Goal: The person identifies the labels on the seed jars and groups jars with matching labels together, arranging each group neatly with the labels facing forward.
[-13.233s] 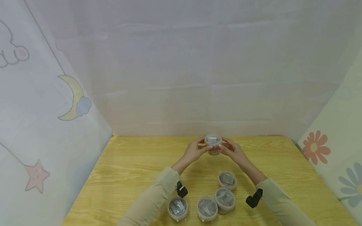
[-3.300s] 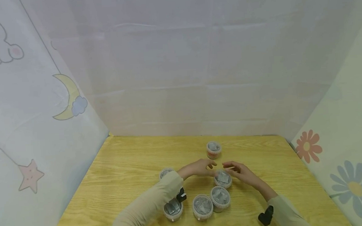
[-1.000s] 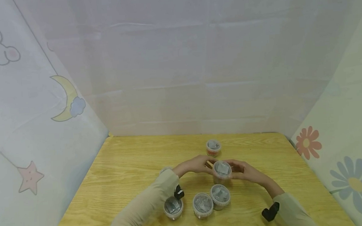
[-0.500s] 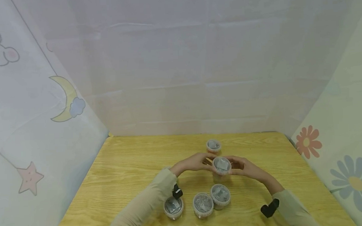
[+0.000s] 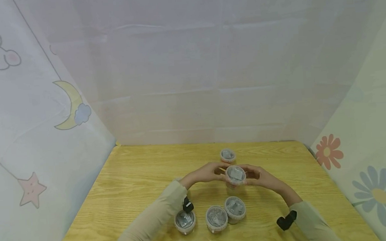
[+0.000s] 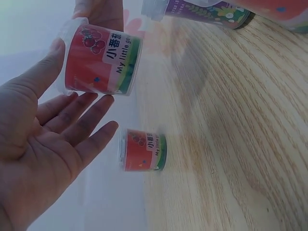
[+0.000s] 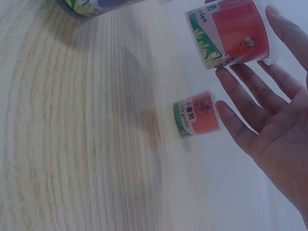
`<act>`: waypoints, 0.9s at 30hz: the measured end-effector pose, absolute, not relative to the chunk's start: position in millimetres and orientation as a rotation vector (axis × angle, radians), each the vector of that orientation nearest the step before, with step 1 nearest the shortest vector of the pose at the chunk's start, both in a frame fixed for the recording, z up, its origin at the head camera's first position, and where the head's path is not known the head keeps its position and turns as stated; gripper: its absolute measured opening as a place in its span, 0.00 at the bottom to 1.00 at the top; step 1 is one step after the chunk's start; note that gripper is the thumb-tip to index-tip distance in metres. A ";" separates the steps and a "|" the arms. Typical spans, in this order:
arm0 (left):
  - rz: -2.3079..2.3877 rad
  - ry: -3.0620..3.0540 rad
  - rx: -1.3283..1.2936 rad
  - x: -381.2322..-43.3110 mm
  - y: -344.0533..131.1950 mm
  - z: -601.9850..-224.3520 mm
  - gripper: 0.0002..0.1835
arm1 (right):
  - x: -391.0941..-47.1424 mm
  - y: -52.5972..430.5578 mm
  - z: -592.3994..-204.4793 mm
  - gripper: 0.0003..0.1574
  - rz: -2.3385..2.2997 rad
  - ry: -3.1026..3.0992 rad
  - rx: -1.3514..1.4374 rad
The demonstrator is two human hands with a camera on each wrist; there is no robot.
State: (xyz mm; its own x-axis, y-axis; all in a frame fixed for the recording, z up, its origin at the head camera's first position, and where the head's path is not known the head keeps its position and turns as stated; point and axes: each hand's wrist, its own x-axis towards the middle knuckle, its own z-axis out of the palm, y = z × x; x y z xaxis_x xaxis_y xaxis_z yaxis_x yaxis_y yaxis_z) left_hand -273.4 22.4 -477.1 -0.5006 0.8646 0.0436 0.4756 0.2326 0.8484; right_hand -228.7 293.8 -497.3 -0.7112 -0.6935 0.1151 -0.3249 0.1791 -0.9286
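Between my two hands hangs a clear plastic tub [image 5: 236, 174] with a red "My little garden" label and a picture of tomatoes, off the table and lid up. My left hand [image 5: 209, 172] holds its left side, thumb at the lid rim and fingers along the wall. From the right, my right hand [image 5: 264, 177] grips it in the same way. Just beyond stands a matching red-labelled tub [image 6: 143, 150] on the wooden table [image 5: 143, 170]. The left wrist view shows the held tub [image 6: 103, 60] upright relative to the table, apart from the far one.
Nearer me stand three more tubs: one right [image 5: 235, 208], one middle [image 5: 216, 218], one left [image 5: 185, 221] by my left sleeve. A purple-labelled tub [image 6: 207, 12] shows in the left wrist view. Printed cloth walls [image 5: 191, 80] enclose the table's back and sides.
Earlier, my hands held another tub at the back; it then stood on the table. They moved to this nearer tub, lifted it, and have carried it slightly away from me.
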 end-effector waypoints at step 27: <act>1.314 2.028 1.226 -278.2 12.6 -476.7 0.31 | -235.5 282.8 -479.1 0.34 -1.592 2.096 -0.956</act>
